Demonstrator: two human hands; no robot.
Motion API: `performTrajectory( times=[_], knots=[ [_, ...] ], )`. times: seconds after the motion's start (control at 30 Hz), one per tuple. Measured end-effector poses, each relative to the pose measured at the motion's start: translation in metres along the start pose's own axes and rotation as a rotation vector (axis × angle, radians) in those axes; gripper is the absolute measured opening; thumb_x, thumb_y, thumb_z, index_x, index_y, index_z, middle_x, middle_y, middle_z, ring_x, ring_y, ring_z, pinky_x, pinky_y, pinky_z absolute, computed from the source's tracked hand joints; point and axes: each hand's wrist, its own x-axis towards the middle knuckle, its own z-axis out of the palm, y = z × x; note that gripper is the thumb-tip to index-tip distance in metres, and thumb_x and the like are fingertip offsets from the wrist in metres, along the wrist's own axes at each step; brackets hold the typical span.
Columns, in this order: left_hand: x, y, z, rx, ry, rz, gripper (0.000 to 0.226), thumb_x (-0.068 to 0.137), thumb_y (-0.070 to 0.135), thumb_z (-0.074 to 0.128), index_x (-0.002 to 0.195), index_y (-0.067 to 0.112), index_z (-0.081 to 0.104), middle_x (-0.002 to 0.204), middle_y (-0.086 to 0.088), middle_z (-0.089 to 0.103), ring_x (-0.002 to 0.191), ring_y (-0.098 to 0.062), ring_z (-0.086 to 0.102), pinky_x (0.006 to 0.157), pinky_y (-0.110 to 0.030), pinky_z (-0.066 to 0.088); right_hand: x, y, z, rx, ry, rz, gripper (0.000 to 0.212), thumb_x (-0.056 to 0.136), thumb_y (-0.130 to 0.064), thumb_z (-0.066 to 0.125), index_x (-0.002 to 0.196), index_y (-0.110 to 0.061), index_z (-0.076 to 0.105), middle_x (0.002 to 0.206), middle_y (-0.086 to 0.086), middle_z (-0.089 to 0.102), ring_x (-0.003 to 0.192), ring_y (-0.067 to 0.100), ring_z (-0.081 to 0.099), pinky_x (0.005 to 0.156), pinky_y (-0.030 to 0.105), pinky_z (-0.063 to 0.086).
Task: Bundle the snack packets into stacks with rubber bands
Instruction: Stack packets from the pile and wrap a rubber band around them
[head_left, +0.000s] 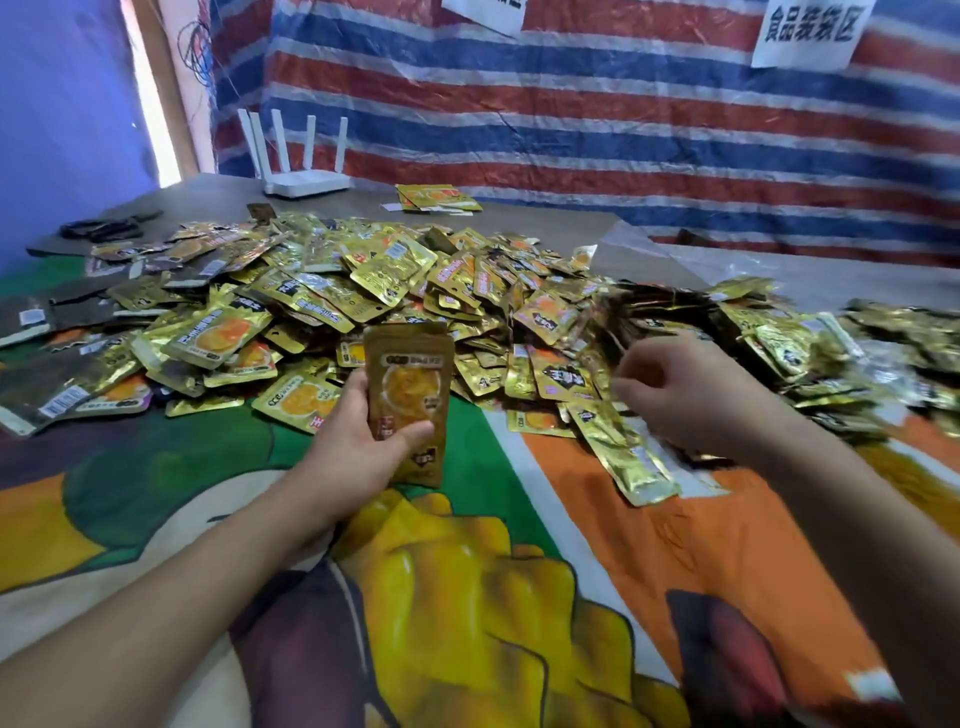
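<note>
Hands at work over the printed cloth: your left hand grips an upright stack of snack packets, thumb across its face, fingers curled behind. Your right hand, blurred, reaches into the heap with fingers curled; you cannot tell whether it has hold of a packet. Just below it a gold packet lies tilted at the heap's edge. Beyond, the pile of loose packets spreads across the table. Farther back sit a small separate stack, a white router and, at far left, dark rubber bands, before a striped tarp.
</note>
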Motion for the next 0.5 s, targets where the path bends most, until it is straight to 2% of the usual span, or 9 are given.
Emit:
performTrajectory(
  times=[0.1, 0.17, 0.27, 0.37, 0.5],
  knots=[
    [-0.002, 0.002, 0.001, -0.001, -0.025, 0.006, 0.052, 0.084, 0.020, 0.076, 0.098, 0.060, 0.045, 0.104, 0.013, 0.069, 0.096, -0.006, 0.068, 0.090, -0.036, 0.054, -0.030, 0.026, -0.007, -0.202, -0.217, 0.050, 0.018, 0.093, -0.021, 0.063, 0.076, -0.026, 0.063, 0.075, -0.011, 0.062, 0.068, 0.005, 0.056, 0.056, 0.024, 0.042],
    [-0.003, 0.002, 0.002, 0.001, -0.037, 0.008, 0.048, 0.084, 0.020, 0.076, 0.100, 0.054, 0.046, 0.102, 0.014, 0.069, 0.094, -0.004, 0.068, 0.086, -0.032, 0.054, -0.045, 0.036, -0.001, -0.275, -0.324, 0.089, 0.015, 0.092, -0.023, 0.064, 0.078, -0.027, 0.063, 0.081, -0.010, 0.064, 0.074, 0.006, 0.057, 0.061, 0.023, 0.044],
    [-0.004, 0.002, 0.002, -0.003, -0.036, 0.006, 0.046, 0.085, 0.021, 0.076, 0.098, 0.053, 0.046, 0.101, 0.015, 0.068, 0.095, -0.004, 0.067, 0.080, -0.028, 0.052, -0.057, 0.043, 0.011, -0.327, -0.336, 0.157, 0.012, 0.090, -0.027, 0.065, 0.078, -0.026, 0.062, 0.082, -0.006, 0.064, 0.078, 0.014, 0.061, 0.064, 0.029, 0.049],
    [-0.004, 0.002, 0.000, -0.012, -0.038, 0.000, 0.045, 0.085, 0.020, 0.076, 0.099, 0.051, 0.046, 0.102, 0.014, 0.069, 0.095, -0.006, 0.067, 0.087, -0.034, 0.053, -0.061, 0.044, 0.020, -0.311, -0.325, 0.187, 0.012, 0.090, -0.030, 0.065, 0.080, -0.025, 0.062, 0.083, -0.006, 0.062, 0.078, 0.014, 0.059, 0.060, 0.026, 0.044],
    [-0.004, 0.003, 0.000, -0.013, -0.044, 0.003, 0.047, 0.085, 0.021, 0.076, 0.097, 0.055, 0.046, 0.102, 0.015, 0.070, 0.096, -0.005, 0.067, 0.089, -0.036, 0.054, -0.065, 0.040, 0.031, -0.304, -0.342, 0.252, 0.010, 0.094, -0.028, 0.061, 0.092, -0.019, 0.065, 0.095, -0.001, 0.064, 0.088, 0.019, 0.061, 0.076, 0.035, 0.056]
  ],
)
